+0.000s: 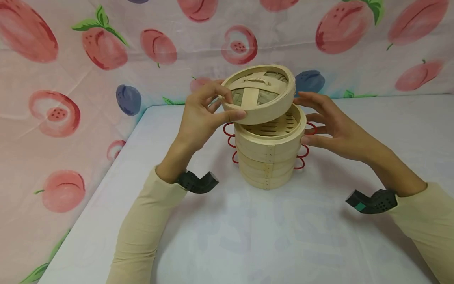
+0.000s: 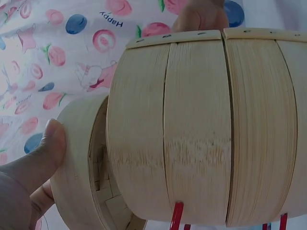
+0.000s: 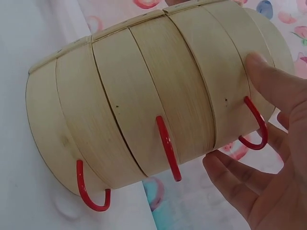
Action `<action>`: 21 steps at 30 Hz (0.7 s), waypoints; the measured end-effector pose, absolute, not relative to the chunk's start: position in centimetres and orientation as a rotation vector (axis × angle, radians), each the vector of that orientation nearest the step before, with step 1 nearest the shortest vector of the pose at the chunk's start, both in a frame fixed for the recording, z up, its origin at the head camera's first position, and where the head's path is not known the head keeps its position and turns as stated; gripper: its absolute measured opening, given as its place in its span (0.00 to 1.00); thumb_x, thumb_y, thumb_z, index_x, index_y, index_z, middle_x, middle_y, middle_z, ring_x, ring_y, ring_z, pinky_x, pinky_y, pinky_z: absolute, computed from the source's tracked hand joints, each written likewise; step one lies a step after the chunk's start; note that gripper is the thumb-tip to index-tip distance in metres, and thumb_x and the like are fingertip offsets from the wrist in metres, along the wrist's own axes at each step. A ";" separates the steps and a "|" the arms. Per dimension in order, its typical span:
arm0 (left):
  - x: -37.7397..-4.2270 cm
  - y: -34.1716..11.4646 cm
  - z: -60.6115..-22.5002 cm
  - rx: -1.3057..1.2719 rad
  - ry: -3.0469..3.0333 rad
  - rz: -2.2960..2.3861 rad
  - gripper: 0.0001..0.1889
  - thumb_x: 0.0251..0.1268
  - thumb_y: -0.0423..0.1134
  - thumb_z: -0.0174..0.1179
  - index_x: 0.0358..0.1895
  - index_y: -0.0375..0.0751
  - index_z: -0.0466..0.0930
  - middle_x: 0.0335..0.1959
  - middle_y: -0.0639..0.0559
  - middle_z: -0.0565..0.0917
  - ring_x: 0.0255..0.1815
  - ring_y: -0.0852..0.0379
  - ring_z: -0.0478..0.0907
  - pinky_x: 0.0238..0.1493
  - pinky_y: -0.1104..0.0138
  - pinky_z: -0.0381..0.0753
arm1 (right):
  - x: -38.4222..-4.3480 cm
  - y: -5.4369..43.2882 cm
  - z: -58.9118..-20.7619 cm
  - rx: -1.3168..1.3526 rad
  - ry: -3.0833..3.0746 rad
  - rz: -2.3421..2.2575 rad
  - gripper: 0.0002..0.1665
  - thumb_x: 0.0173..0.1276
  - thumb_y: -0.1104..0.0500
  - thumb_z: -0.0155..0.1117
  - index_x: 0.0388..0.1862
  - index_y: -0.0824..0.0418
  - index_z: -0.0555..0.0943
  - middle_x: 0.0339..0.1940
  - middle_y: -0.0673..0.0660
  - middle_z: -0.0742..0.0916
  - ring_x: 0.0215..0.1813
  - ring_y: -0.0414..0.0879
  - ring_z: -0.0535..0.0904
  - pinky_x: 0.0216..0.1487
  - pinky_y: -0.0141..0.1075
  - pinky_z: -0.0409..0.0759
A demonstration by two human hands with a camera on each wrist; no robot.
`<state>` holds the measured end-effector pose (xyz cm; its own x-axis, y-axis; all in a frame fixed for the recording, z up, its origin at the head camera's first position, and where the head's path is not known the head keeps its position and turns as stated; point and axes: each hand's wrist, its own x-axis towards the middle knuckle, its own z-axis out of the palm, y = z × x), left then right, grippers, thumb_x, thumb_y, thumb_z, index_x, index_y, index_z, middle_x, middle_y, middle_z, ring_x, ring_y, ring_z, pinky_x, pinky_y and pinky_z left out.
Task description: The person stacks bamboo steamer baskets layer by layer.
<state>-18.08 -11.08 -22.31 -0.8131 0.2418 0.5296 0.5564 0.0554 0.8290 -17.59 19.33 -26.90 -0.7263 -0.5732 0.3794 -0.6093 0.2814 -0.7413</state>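
Note:
A round bamboo steamer [image 1: 267, 165] stands upright on the table, its tiers stacked and red loops [image 3: 166, 148] on its sides. My left hand [image 1: 202, 114] pinches the near-left rim of the woven bamboo lid [image 1: 251, 97], thumb outside and fingers over the edge. The lid is tilted and shifted left, baring the slatted floor [image 1: 280, 126] of the top tier. In the left wrist view, the lid's woven underside [image 2: 112, 196] shows. My right hand [image 1: 337, 126] is spread at the steamer's right side, its thumb [image 3: 259, 67] touching the top tier. Some right fingertips are hidden behind it.
A white cloth covers the table [image 1: 227, 244]. Behind it and to the left hangs a fruit-printed cloth [image 1: 159, 23]. Black wrist devices are worn on the left wrist [image 1: 198, 182] and right wrist [image 1: 372, 201].

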 end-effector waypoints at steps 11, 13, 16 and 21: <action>-17.7 -10.2 -22.7 -0.856 -2.107 -1.825 0.14 0.44 0.26 0.74 0.29 0.34 0.75 0.35 0.48 0.75 0.66 0.59 0.63 0.64 0.62 0.67 | -17.4 19.4 -26.4 1.186 -2.453 1.400 0.57 0.59 0.76 0.64 0.78 0.49 0.45 0.75 0.56 0.59 0.65 0.48 0.68 0.56 0.28 0.72; -17.6 -10.1 -22.7 -0.855 -2.113 -1.817 0.15 0.44 0.26 0.74 0.29 0.34 0.75 0.36 0.48 0.74 0.67 0.59 0.63 0.63 0.62 0.67 | -17.3 19.3 -26.2 1.196 -2.429 1.382 0.58 0.58 0.77 0.65 0.78 0.50 0.45 0.75 0.56 0.58 0.66 0.49 0.67 0.57 0.28 0.72; -17.5 -10.0 -22.7 -0.858 -2.112 -1.814 0.15 0.44 0.26 0.75 0.30 0.34 0.75 0.37 0.47 0.74 0.67 0.59 0.62 0.63 0.62 0.67 | -17.2 19.1 -26.0 1.196 -2.408 1.358 0.58 0.58 0.76 0.66 0.78 0.51 0.46 0.76 0.55 0.58 0.68 0.50 0.66 0.57 0.28 0.71; -17.3 -9.8 -22.7 -0.858 -2.123 -1.792 0.15 0.44 0.28 0.75 0.29 0.35 0.74 0.38 0.47 0.74 0.67 0.58 0.62 0.63 0.62 0.67 | -17.0 19.1 -25.8 1.228 -2.355 1.363 0.54 0.61 0.76 0.63 0.78 0.54 0.47 0.75 0.57 0.60 0.70 0.50 0.64 0.59 0.29 0.70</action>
